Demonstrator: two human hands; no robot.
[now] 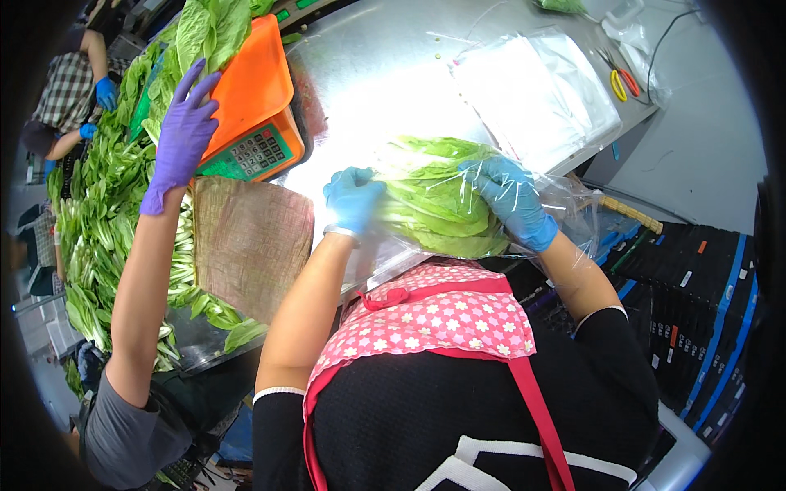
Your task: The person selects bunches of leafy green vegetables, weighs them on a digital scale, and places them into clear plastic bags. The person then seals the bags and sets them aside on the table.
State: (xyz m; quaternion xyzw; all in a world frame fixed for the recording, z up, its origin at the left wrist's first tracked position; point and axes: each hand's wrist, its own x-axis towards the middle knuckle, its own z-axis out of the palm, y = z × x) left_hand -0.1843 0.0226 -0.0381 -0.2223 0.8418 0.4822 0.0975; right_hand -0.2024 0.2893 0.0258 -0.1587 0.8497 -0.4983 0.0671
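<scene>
Green leafy lettuce [439, 202] lies in front of me at the table's near edge, with clear plastic film [568, 205] around its leafy side. My left hand [353, 199], in a blue glove, grips the pale stem end. Over the leaves on the right, my gloved right hand [509, 199] holds lettuce and film together. Shiny film also spreads over that hand and wrist; whether the hand is inside the bag I cannot tell. A stack of clear plastic bags [534, 92] rests just beyond my right hand.
An orange weighing scale [255, 92] bears more leaves; a co-worker's purple-gloved hand [184, 138] is beside it. Brown cloth [252, 242] partly covers heaped greens [104, 227]. Scissors [623, 80] lie at the far right. Black crates [688, 313] are stacked right. Other people work at left.
</scene>
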